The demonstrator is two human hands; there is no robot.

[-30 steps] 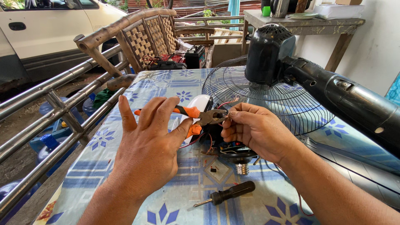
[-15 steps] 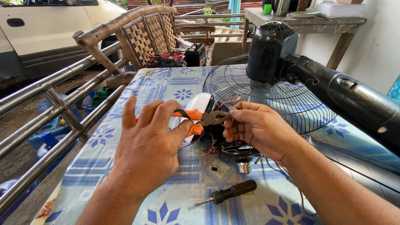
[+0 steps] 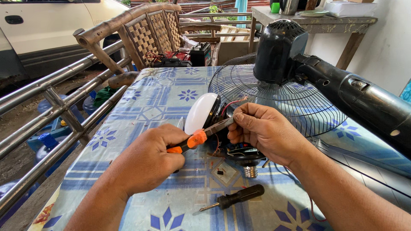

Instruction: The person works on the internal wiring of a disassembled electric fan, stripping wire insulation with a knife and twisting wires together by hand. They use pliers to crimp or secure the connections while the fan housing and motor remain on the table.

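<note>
My left hand (image 3: 147, 160) is closed around the orange handles of a pair of pliers (image 3: 201, 136), whose grey jaws point right toward my right hand. My right hand (image 3: 263, 132) pinches thin wires at the plier jaws, over an opened light bulb. The bulb's white dome (image 3: 201, 112) lies tipped behind the pliers, and its black base with a metal screw cap (image 3: 249, 170) sits under my right hand. Red wires run from the base.
A black-handled screwdriver (image 3: 233, 199) lies on the blue patterned tablecloth (image 3: 150, 102) near me. A black standing fan with its wire guard (image 3: 278, 92) lies across the right side. A metal railing (image 3: 51, 124) runs along the left; a woven chair (image 3: 150, 34) stands behind.
My left hand, spread open over the pliers before, has closed around their handles. The plier jaws now meet the wires held by my right hand.
</note>
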